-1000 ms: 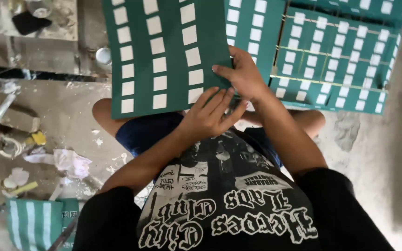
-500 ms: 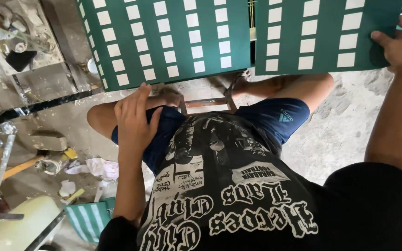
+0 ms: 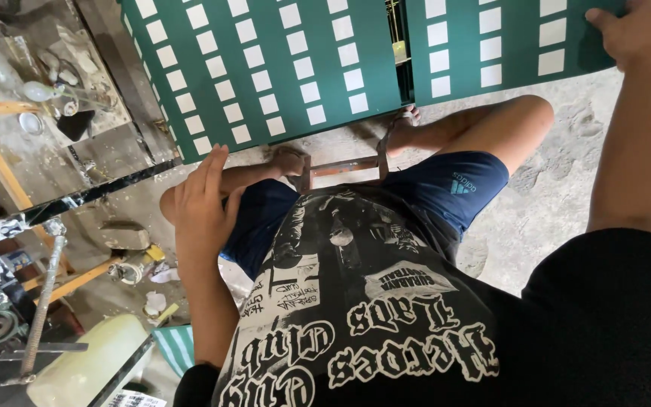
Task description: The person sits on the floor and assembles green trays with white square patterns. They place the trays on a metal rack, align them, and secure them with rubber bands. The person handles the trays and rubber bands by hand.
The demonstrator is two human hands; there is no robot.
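Observation:
Two dark green panels with rows of white squares stand in front of me, the left panel and the right panel, with a narrow gap between them. My right hand is stretched out at the upper right and grips the lower corner of the right panel. My left hand holds nothing. Its fingers are straight and it lies against my left knee, just below the left panel's bottom edge. I sit with both knees bent, in blue shorts and a black printed shirt.
A cluttered bench with a bulb and small metal parts stands at the left, over an orange frame. A threaded rod, a pale cylinder and a green striped piece lie at the lower left. A rusty metal bar crosses between my feet on the concrete floor.
My hands were together at the panels' lower edge. They have parted: the right hand went out to the right panel's corner and the left hand dropped to my knee. The view has shifted.

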